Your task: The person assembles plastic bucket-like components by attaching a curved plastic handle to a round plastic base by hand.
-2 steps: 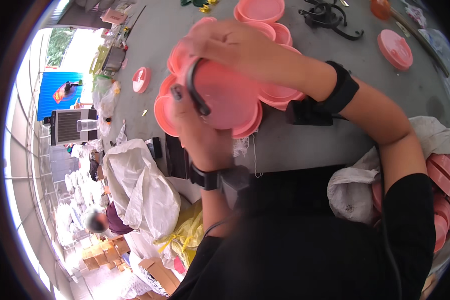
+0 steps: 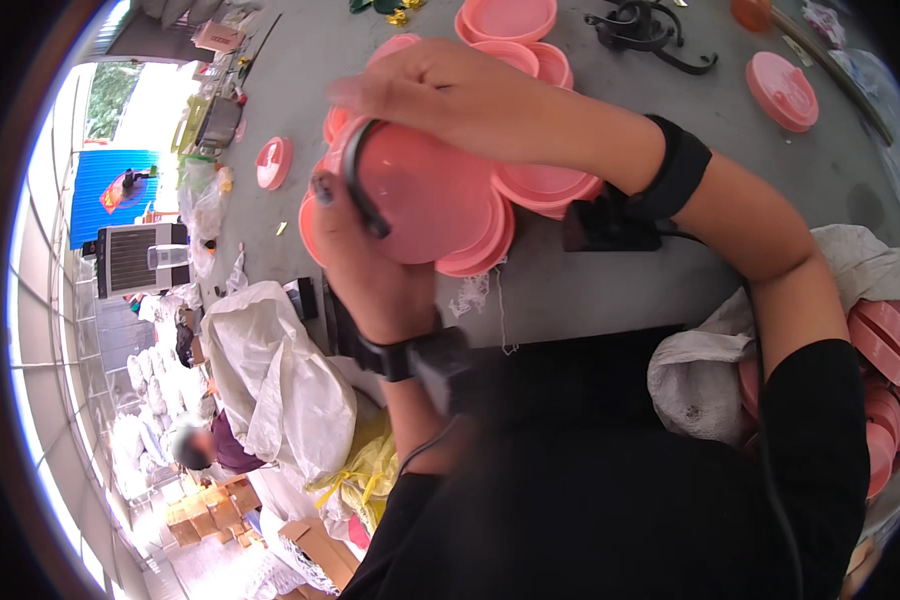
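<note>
Between my two hands is a pink round plastic case [image 2: 440, 195] with a black curved handle [image 2: 355, 180] along its left side. My left hand [image 2: 375, 275] grips the near left edge, its thumb beside the handle's lower part. Across the far edge lies my right hand [image 2: 435, 95], fingers bent over the rim near the handle's upper end; the fingertips are slightly blurred and partly hidden. Several more pink round cases lie under and behind the held one, among them an open pink case [image 2: 510, 15] at the far side.
Loose black handles [image 2: 650, 35] lie at the far right of the grey table [image 2: 670, 110]. Single pink pieces rest at left [image 2: 274, 163] and right [image 2: 782, 92]. A white sack [image 2: 705, 385] of pink parts stands by my right arm; another white sack [image 2: 280, 370] hangs at left.
Both hands have shifted a little to the left with the pink case and its black handle. The whole view has also moved slightly.
</note>
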